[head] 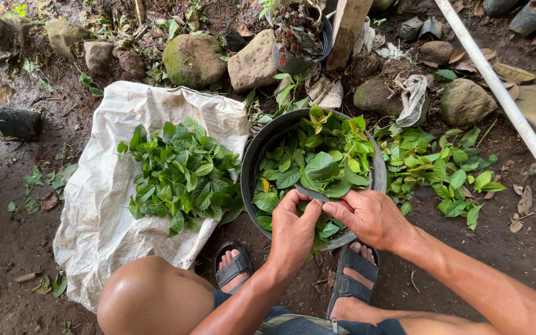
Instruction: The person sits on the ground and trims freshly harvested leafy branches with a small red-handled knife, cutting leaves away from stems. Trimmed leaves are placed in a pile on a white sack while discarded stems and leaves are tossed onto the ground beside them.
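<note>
Left hand: your left hand (293, 232) is clenched around the near end of a green leaf (313, 196), knuckles up, right over the near rim of the tub.
Right hand: your right hand (370, 217) pinches the other end of that same leaf between thumb and fingertips; the two hands almost touch.
Leaf: it stretches between your hands, just above the leaves piled in the tub, at the tub's near side.
Tub: the round black tub (252, 155) is heaped with green leaves; its near rim sits just above your sandalled feet (234, 268), and your hands cover that edge.
Left of tub: a white woven sack (103, 205) lies spread on the dirt with a leaf pile (184, 174) on it; the pile's right edge comes just beside the tub wall, so little room there.
Right of tub: a loose leaf heap (445, 167) lies on bare soil, close to the rim; beyond it open ground runs to a white pipe (497, 87) slanting across.
Far side: stones (193, 59) and a small black pot (299, 37) crowd the tub's far edge.
Near side: your knee (153, 298) fills the lower left.
</note>
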Available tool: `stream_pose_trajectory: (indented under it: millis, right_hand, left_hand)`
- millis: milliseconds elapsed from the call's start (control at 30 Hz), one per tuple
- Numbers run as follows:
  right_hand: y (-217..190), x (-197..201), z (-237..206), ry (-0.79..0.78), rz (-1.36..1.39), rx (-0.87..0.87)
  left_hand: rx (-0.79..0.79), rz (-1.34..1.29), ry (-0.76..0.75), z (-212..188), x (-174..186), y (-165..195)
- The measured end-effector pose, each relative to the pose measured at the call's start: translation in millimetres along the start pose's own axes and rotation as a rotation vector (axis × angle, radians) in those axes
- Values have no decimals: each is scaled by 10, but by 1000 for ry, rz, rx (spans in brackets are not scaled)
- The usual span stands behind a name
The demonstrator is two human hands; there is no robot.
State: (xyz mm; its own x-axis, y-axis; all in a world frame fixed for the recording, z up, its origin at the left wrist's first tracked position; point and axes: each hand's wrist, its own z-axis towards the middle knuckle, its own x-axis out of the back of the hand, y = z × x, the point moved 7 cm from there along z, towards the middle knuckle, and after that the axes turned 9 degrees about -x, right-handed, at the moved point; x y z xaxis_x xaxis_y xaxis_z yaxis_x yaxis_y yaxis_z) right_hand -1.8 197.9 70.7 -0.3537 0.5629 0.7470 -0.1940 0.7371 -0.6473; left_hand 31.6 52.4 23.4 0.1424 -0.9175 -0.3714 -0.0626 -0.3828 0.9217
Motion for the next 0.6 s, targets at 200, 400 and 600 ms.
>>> stream_pose_trajectory:
  millis: [200, 400, 600]
  right_hand:
    - [178, -63, 34, -112, 12, -44]
    - [452, -30, 108, -124, 247, -29]
    - [459, -6, -23, -138, 577, -127]
  left_hand:
    - [258, -107, -36, -57, 19, -57]
    - [334, -156, -57, -92, 34, 95]
    - [377, -175, -216, -96, -55, 211]
